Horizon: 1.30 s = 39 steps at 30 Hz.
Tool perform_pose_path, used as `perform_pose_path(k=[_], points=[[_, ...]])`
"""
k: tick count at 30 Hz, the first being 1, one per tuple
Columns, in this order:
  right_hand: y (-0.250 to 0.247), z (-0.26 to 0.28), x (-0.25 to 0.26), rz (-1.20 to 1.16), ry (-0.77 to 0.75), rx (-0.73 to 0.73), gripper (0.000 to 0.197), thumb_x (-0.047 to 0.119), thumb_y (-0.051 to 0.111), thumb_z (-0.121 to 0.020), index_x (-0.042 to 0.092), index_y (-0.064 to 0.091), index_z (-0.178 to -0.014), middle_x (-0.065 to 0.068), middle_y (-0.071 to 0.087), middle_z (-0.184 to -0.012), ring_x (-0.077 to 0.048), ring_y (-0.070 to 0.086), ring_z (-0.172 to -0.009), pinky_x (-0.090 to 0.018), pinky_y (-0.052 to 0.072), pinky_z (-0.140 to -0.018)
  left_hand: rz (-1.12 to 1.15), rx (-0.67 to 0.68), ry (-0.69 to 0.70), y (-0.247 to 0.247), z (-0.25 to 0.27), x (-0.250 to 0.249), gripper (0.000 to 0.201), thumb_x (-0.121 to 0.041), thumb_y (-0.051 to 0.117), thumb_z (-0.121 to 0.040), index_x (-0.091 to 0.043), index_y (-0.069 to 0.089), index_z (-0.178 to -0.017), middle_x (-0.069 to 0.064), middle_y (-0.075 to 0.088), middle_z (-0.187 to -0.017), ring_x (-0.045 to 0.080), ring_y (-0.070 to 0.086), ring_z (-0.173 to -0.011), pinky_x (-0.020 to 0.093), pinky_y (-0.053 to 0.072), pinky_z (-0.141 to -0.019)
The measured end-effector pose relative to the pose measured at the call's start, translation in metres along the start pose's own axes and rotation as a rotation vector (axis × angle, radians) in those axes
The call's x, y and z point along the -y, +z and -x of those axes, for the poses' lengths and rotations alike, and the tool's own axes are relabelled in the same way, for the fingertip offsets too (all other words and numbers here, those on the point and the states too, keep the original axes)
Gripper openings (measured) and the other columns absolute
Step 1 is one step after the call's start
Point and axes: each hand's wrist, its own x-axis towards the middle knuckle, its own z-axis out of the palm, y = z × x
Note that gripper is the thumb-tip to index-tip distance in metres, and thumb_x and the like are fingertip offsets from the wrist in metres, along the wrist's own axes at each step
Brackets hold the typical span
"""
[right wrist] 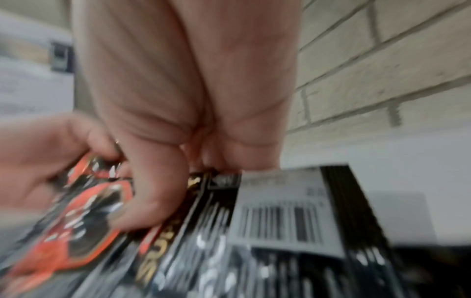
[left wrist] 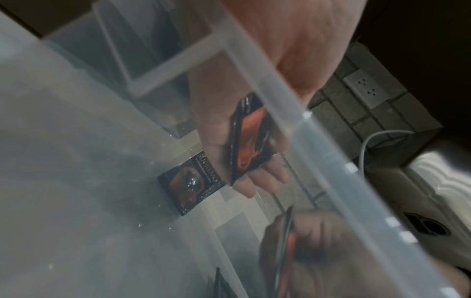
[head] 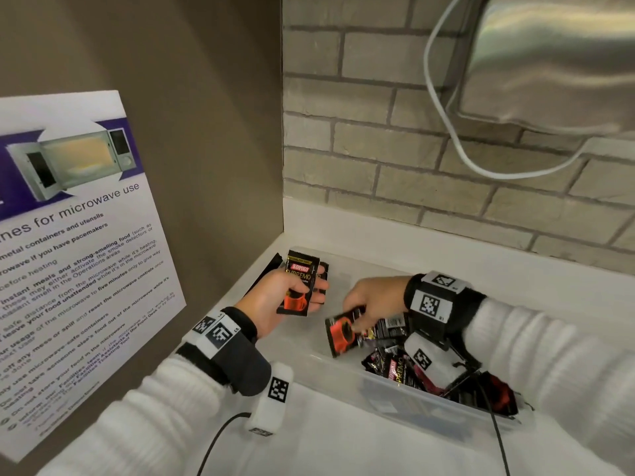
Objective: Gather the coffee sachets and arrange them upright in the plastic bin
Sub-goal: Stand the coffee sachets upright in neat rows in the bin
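Note:
My left hand (head: pixel 311 292) grips one black Kopiko sachet (head: pixel 299 286) with an orange cup print, upright, at the far left end of the clear plastic bin (head: pixel 412 396). The left wrist view shows that held sachet (left wrist: pixel 249 141) through the bin wall (left wrist: pixel 293 125), with another sachet (left wrist: pixel 191 181) standing beside it. More sachets (head: pixel 323 269) stand behind my left fingers. My right hand (head: pixel 359 317) pinches a tilted sachet (head: pixel 343 334) over a loose pile of sachets (head: pixel 388 359) in the bin. In the right wrist view, blurred fingers (right wrist: pixel 153 201) hold this sachet (right wrist: pixel 84 221) above a barcode-side sachet (right wrist: pixel 280 217).
The bin sits on a white counter (head: pixel 326 441) in a corner. A microwave poster (head: pixel 79 235) covers the left wall. A brick wall (head: pixel 378 149) is behind, with a white cable (head: pixel 446 132) and a steel appliance (head: pixel 549 63) overhead at the right.

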Motion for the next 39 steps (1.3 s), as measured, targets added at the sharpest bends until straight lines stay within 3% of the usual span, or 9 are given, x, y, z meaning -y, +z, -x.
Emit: perform_pose_path(k=[4, 9, 14, 19, 22, 25, 28, 33, 39], points=[[-0.021, 0.017, -0.010, -0.197, -0.009, -0.265, 0.016, 0.020, 0.059, -0.090, 0.015, 0.063, -0.104, 0.005, 0.058, -0.087, -0.012, 0.053, -0.086, -0.027, 0.043, -0.081, -0.005, -0.039, 0.011, 0.002, 0.000, -0.002, 0.028, 0.002, 0.038, -0.092, -0.010, 0.060, -0.104, 0.013, 0.068, -0.099, 0.027, 0.064, -0.089, 0.032, 0.055, -0.076], [-0.042, 0.036, -0.011, -0.321, -0.085, -0.411, 0.011, 0.014, 0.059, -0.090, 0.016, 0.063, -0.100, 0.008, 0.057, -0.073, 0.002, 0.049, -0.059, -0.006, 0.037, -0.052, 0.040, -0.037, 0.003, 0.009, -0.005, -0.017, 0.029, -0.032, 0.040, -0.098, -0.011, 0.061, -0.099, 0.016, 0.064, -0.106, 0.030, 0.060, -0.096, 0.036, 0.049, -0.086], [-0.046, 0.036, 0.006, -0.010, -0.175, -0.372, 0.024, 0.013, 0.055, -0.092, 0.012, 0.066, -0.113, 0.000, 0.051, -0.094, -0.011, 0.047, -0.089, -0.020, 0.038, -0.081, -0.066, 0.075, -0.092, 0.016, -0.013, -0.024, 0.050, -0.053, 0.036, -0.094, -0.012, 0.059, -0.112, 0.015, 0.067, -0.111, 0.028, 0.064, -0.099, 0.041, 0.050, -0.091], [-0.047, 0.024, 0.024, 0.123, -0.264, -0.573, 0.031, 0.005, 0.064, -0.082, 0.010, 0.066, -0.113, 0.002, 0.045, -0.096, -0.013, 0.046, -0.092, -0.021, 0.037, -0.082, 0.039, 0.201, -0.168, 0.029, -0.017, -0.020, 0.061, -0.062, 0.025, -0.091, -0.017, 0.057, -0.117, 0.018, 0.064, -0.115, 0.032, 0.066, -0.093, 0.043, 0.048, -0.089], [-0.046, 0.020, 0.024, -0.031, -0.255, -0.778, 0.046, 0.003, 0.072, -0.076, 0.008, 0.060, -0.119, -0.002, 0.041, -0.110, -0.011, 0.040, -0.095, -0.008, 0.031, -0.075, 0.087, 0.147, -0.161, 0.026, -0.016, -0.021, 0.062, -0.066, 0.032, -0.086, -0.019, 0.057, -0.117, 0.011, 0.068, -0.109, 0.027, 0.068, -0.092, 0.041, 0.055, -0.080], [-0.047, 0.019, 0.016, -0.159, -0.147, -0.912, 0.053, 0.010, 0.074, -0.076, 0.008, 0.056, -0.125, -0.006, 0.040, -0.122, -0.009, 0.040, -0.096, -0.011, 0.032, -0.082, 0.056, 0.100, -0.070, 0.022, -0.015, -0.019, 0.039, -0.038, 0.050, -0.091, -0.013, 0.055, -0.120, 0.010, 0.067, -0.108, 0.022, 0.069, -0.094, 0.044, 0.056, -0.082], [-0.046, 0.016, 0.008, -0.379, -0.093, -1.042, 0.019, 0.012, 0.071, -0.080, 0.002, 0.069, -0.096, -0.003, 0.052, -0.097, -0.015, 0.050, -0.091, -0.024, 0.042, -0.086, 0.141, 0.074, -0.018, 0.018, -0.014, -0.018, 0.023, -0.020, 0.048, -0.095, -0.015, 0.054, -0.118, 0.010, 0.063, -0.112, 0.022, 0.067, -0.097, 0.050, 0.055, -0.079], [-0.035, 0.012, 0.011, -1.088, -0.164, -0.959, 0.019, 0.009, 0.057, -0.091, 0.014, 0.056, -0.072, 0.001, 0.056, -0.071, -0.004, 0.055, -0.062, -0.016, 0.046, -0.061, 0.174, 0.088, 0.052, 0.019, -0.011, -0.021, 0.038, -0.033, 0.046, -0.095, -0.049, 0.040, -0.129, -0.002, 0.061, -0.120, 0.025, 0.064, -0.103, 0.044, 0.059, -0.073], [-0.027, 0.006, 0.018, -1.384, -0.245, -0.875, 0.024, 0.008, 0.043, -0.098, 0.014, 0.056, -0.078, 0.001, 0.053, -0.074, -0.009, 0.046, -0.062, -0.018, 0.042, -0.053, 0.107, 0.073, 0.057, 0.025, -0.011, -0.021, 0.033, -0.047, 0.041, -0.092, -0.041, 0.049, -0.123, 0.003, 0.058, -0.125, 0.023, 0.063, -0.105, 0.036, 0.059, -0.067]])
